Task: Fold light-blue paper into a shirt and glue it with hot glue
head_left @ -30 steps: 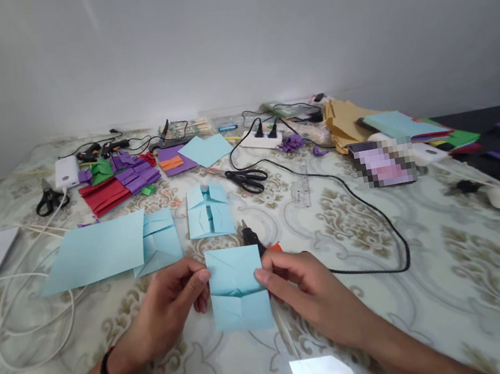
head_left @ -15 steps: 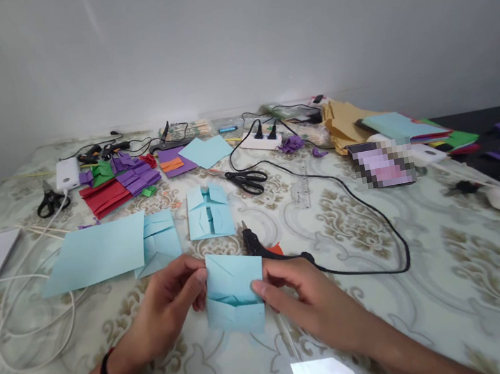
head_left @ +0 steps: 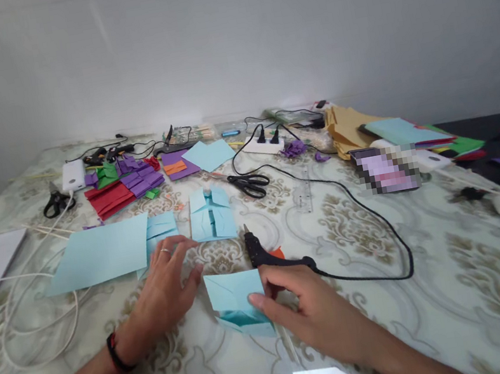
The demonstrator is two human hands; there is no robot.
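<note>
My right hand (head_left: pixel 300 304) pinches the right edge of a folded light-blue paper (head_left: pixel 235 289), with a slit-like fold gaping across its lower part. Apart from that paper, my left hand (head_left: pixel 170 285) reaches forward with its fingers spread. Its fingertips are near another folded light-blue paper (head_left: pixel 211 216) lying flat on the table. A flat blue sheet (head_left: pixel 104 251) partly covers a further folded blue paper (head_left: pixel 162 223) just beyond my left hand. The black glue gun (head_left: pixel 261 252) lies behind my right hand, its nozzle pointing away.
Black-handled scissors (head_left: pixel 249 184), a clear ruler (head_left: pixel 303 190) and a white power strip (head_left: pixel 264 144) lie farther back. Purple and red folded papers (head_left: pixel 110 200) are at back left. A phone (head_left: pixel 385 169) sits at right. The glue gun's cord loops across the right side.
My left hand has let go of the folded blue paper and moved forward and left, its fingers opening. The paper, still in my right hand, has dropped slightly and tilted.
</note>
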